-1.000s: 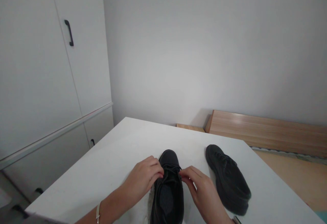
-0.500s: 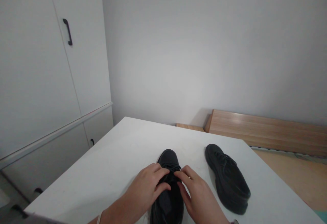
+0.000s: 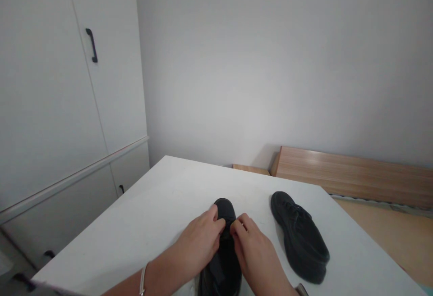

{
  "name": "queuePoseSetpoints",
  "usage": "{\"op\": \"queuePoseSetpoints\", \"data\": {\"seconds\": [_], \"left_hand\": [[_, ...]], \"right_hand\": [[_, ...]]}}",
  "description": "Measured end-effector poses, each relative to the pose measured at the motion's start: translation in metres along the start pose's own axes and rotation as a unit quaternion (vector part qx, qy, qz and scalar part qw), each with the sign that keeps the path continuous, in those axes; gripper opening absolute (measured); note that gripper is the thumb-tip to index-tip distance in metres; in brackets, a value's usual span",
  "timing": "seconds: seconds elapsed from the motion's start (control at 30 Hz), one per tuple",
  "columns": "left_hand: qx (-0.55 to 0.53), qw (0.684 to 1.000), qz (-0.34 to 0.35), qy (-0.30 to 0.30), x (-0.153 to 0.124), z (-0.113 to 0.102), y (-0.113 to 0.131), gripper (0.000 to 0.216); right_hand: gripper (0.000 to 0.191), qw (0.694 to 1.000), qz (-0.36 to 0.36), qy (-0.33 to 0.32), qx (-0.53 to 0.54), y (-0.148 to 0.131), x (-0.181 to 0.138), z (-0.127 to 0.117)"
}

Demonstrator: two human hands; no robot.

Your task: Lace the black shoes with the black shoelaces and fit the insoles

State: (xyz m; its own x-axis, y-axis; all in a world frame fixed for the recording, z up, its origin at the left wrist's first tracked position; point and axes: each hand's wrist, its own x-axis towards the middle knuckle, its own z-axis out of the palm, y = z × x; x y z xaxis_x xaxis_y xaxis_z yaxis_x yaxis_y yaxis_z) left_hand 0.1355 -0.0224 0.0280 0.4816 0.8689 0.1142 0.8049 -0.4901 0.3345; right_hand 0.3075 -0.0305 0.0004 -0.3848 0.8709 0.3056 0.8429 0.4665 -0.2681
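Curled inward since the earlier frame: left hand (image 3: 201,238), right hand (image 3: 255,252), both grips pinched closed on laces (image 3: 228,225) of black shoe (image 3: 223,262), near side of tabletop (image 3: 162,201); second shoe (image 3: 298,237) to right

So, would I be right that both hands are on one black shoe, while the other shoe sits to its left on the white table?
Only the side is wrong: in the head view, the left hand and right hand are on one black shoe, but the other shoe sits to its right on the white table.
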Motion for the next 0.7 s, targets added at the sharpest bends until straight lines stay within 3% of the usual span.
{"op": "queuePoseSetpoints", "data": {"seconds": [0.13, 0.23, 0.33, 0.43, 0.6, 0.7], "left_hand": [[-0.133, 0.986, 0.033, 0.099, 0.006, -0.008, 0.001, 0.015], [-0.342, 0.924, 0.047, 0.164, 0.012, -0.017, 0.002, 0.015], [-0.491, 0.859, 0.034, 0.138, 0.023, -0.02, 0.0, 0.016], [-0.572, 0.814, 0.027, 0.096, 0.032, -0.017, -0.002, 0.03], [-0.6, 0.798, 0.046, 0.039, 0.031, -0.016, -0.001, 0.043], [-0.61, 0.791, 0.047, 0.0, 0.026, -0.019, 0.0, 0.041]], "right_hand": [[0.016, 0.987, -0.006, 0.07, 0.145, -0.004, 0.005, -0.008], [0.013, 0.957, 0.009, 0.109, 0.269, -0.014, 0.012, -0.028], [0.013, 0.926, 0.003, 0.137, 0.352, -0.025, 0.021, -0.048], [0.013, 0.904, -0.005, 0.123, 0.41, -0.03, 0.03, -0.056], [0.008, 0.929, -0.006, 0.175, 0.326, -0.024, 0.035, -0.054], [0.008, 0.929, -0.002, 0.177, 0.325, -0.018, 0.034, -0.052]]}}
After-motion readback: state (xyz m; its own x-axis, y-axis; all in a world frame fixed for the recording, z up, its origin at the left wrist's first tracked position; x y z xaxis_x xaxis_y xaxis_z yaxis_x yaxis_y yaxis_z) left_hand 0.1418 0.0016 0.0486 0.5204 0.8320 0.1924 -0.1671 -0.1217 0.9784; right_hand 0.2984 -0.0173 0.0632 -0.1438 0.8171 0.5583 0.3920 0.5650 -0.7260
